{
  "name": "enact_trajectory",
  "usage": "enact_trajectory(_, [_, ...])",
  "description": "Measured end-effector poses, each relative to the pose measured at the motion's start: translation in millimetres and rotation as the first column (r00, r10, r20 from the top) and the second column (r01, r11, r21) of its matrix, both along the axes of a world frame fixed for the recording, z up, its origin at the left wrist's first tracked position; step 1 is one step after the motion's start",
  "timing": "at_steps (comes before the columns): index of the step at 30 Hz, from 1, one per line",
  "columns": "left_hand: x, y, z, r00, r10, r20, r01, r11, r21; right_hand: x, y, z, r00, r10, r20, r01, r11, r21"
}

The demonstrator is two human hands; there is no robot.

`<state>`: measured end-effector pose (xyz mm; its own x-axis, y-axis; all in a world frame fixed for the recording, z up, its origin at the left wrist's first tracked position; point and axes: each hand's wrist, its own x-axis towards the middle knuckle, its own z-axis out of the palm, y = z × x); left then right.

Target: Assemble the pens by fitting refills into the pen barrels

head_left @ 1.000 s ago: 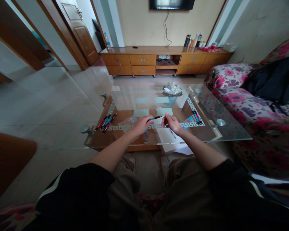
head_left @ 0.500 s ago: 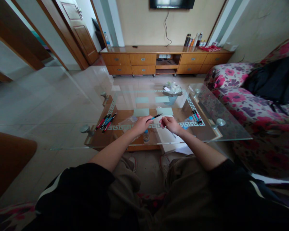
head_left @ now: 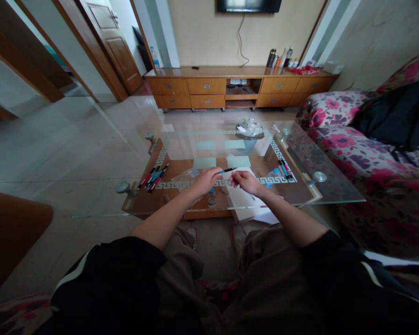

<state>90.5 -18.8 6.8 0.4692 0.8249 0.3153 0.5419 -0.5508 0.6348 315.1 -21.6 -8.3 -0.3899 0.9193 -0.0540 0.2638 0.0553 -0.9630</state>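
Pen (head_left: 226, 170) extends over the table (head_left: 335, 199), gripped at one end by our left hand (head_left: 208, 179), presumably to expose its dark end; our right hand (head_left: 245, 181) curls beside it, whether holding anything we cannot tell.

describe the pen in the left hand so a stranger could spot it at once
Find the glass coffee table in front of the wooden TV cabinet. Above its near half, the left hand holds a blue-and-black pen, its black end toward the right hand. Unlike the left bunch of pens and right bunch of pens lying on the table, it is gripped.
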Motion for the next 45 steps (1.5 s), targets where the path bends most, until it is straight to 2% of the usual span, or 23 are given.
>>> enact_trajectory(4, [1.7, -1.5, -1.0, 0.996, 0.009, 0.09, -0.001, 0.996, -0.087, -0.9, 0.4, -0.4, 1.0, 0.014, 0.022, -0.014, 1.0, 0.023])
enact_trajectory(7, [7.4, -4.5, -2.9, 0.957, 0.075, 0.279, 0.004, 0.962, -0.273, -3.4, -0.4, 1.3, 0.999, -0.008, 0.041, 0.006, 0.999, 0.046])
enact_trajectory(9, [13.2, -6.1, -2.1, 0.876, 0.183, 0.447, 0.049, 0.887, -0.459, -6.4, -2.1, 4.2, 0.998, -0.033, 0.048, 0.03, 0.998, 0.063])
enact_trajectory(11, [19.1, -6.8, 1.4, 0.738, 0.333, 0.587, 0.115, 0.795, -0.596, -10.4, -4.7, 8.8, 0.997, -0.058, 0.054, 0.05, 0.991, 0.125])
enact_trajectory(14, [25.0, -7.4, 8.5, 0.568, 0.42, 0.708, 0.238, 0.739, -0.63, -17.4, -9.9, 18.2, 0.994, -0.096, 0.061, 0.075, 0.957, 0.279])
enact_trajectory(16, [26.7, -8.1, 11.0, 0.508, 0.426, 0.748, 0.293, 0.732, -0.616, -21.5, -13.5, 24.8, 0.994, -0.096, 0.058, 0.07, 0.937, 0.342])
enact_trajectory(18, [27.2, -9.2, 10.6, 0.514, 0.402, 0.757, 0.315, 0.733, -0.603, -24.3, -16.6, 30.4, 0.995, -0.081, 0.057, 0.055, 0.931, 0.361])
enact_trajectory(22, [27.4, -10.8, 6.4, 0.603, 0.338, 0.723, 0.284, 0.756, -0.59, -25.8, -20.4, 36.3, 0.991, -0.103, 0.09, 0.065, 0.933, 0.354])
enact_trajectory(25, [27.9, -11.2, 5.7, 0.642, 0.335, 0.689, 0.251, 0.757, -0.603, -26.0, -21.0, 36.5, 0.981, -0.15, 0.121, 0.1, 0.932, 0.35])
enact_trajectory(29, [26.9, -11.3, 5.6, 0.702, 0.338, 0.627, 0.203, 0.748, -0.631, -22.4, -15.2, 32.9, 0.979, -0.151, 0.134, 0.097, 0.934, 0.345])
enact_trajectory(32, [22.9, -10.2, 2.4, 0.72, 0.374, 0.584, 0.165, 0.725, -0.668, -3.7, -2.4, 28.2, 0.953, -0.258, 0.158, 0.19, 0.917, 0.35])
enact_trajectory(34, [18.9, -9.0, -0.7, 0.729, 0.402, 0.554, 0.14, 0.704, -0.696, 21.7, 8.6, 24.7, 0.894, -0.411, 0.181, 0.316, 0.862, 0.396])
enact_trajectory(36, [14.5, -7.9, -3.3, 0.739, 0.407, 0.538, 0.131, 0.695, -0.707, 56.3, 17.8, 21.0, 0.785, -0.578, 0.223, 0.433, 0.769, 0.47])
enact_trajectory(39, [9.5, -7.2, -5.1, 0.749, 0.394, 0.532, 0.137, 0.694, -0.706, 114.0, 23.1, 14.1, 0.52, -0.802, 0.295, 0.595, 0.587, 0.549])
enact_trajectory(41, [7.6, -7.0, -5.6, 0.758, 0.391, 0.522, 0.132, 0.692, -0.71, 147.2, 20.9, 7.8, 0.372, -0.863, 0.341, 0.639, 0.505, 0.581])
enact_trajectory(44, [6.5, -6.6, -6.6, 0.768, 0.395, 0.504, 0.116, 0.687, -0.717, 179.5, 14.0, -4.1, 0.234, -0.875, 0.423, 0.662, 0.462, 0.59])
enact_trajectory(45, [6.3, -6.4, -7.0, 0.771, 0.396, 0.499, 0.113, 0.686, -0.718, 185.7, 12.0, -8.3, 0.217, -0.865, 0.452, 0.665, 0.47, 0.581])
